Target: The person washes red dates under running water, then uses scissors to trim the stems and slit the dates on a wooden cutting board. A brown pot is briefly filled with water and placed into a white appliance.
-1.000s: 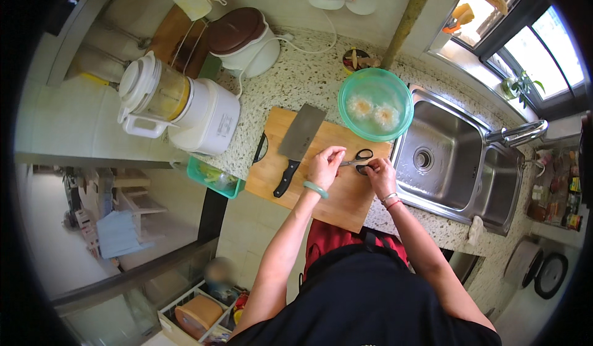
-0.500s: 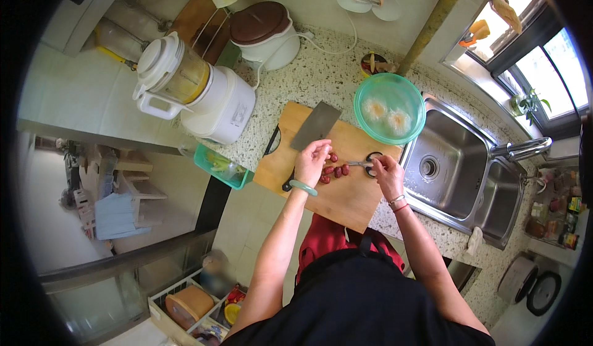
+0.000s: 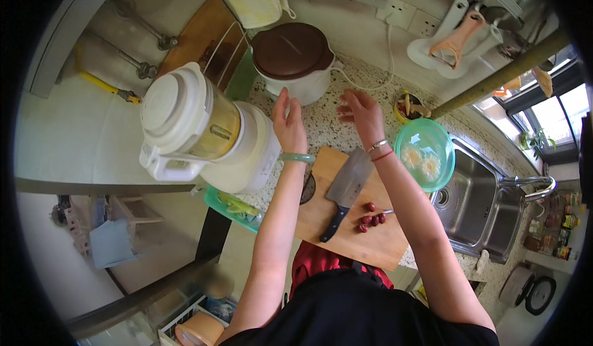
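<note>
"Stone counter [image 3: 324, 123], and what's on it?"
"I see a white pot [image 3: 314, 90] by the wall, brown lid [image 3: 290, 49]'s long way running left to right."
"And the hands?"
"Left hand [image 3: 291, 126] just in front, right hand [image 3: 363, 116] beside it, fingers loose and apart."

The sink [image 3: 472, 222] has a tap [image 3: 526, 181] on its rim, a rag [image 3: 482, 261] by its near edge and jars [image 3: 548, 241] to its right. Beyond it are a plant [image 3: 540, 138], a window [image 3: 548, 116] and a hanging peeler [image 3: 459, 37]. Well left of it are a hanging towel [image 3: 252, 0], a blender [image 3: 179, 117] and a green tub [image 3: 252, 224] holding vegetables [image 3: 236, 206].
</note>
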The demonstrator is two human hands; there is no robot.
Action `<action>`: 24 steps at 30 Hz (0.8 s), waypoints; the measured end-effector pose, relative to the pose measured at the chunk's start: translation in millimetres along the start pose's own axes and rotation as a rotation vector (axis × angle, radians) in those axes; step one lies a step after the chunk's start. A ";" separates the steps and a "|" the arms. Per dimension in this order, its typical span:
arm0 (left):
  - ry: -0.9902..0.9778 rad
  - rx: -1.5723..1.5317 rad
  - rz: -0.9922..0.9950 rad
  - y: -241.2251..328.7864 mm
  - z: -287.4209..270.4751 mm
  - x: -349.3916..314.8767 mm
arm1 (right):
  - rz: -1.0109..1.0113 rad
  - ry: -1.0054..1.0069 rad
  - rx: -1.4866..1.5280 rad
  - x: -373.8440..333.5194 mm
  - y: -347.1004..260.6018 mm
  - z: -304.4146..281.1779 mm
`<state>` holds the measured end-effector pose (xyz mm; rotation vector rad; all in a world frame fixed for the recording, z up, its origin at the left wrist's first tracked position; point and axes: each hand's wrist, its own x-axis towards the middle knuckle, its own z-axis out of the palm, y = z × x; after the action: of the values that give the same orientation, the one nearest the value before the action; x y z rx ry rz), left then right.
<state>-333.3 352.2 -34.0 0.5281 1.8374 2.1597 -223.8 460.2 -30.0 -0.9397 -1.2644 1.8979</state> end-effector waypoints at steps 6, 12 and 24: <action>0.176 0.042 -0.006 -1.1 12.1 74.2 | -0.453 0.214 -0.549 79.4 -20.8 49.5; 0.248 -0.011 -0.065 -10.3 18.7 102.0 | -0.538 0.326 -0.670 122.0 -13.7 56.2; 0.181 0.140 0.044 -20.0 15.9 90.5 | -0.658 0.138 -1.233 135.4 -29.3 134.6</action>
<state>-408.8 407.8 -41.9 0.4167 2.1032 2.1821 -404.0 519.1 7.1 -0.9608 -2.3068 0.4162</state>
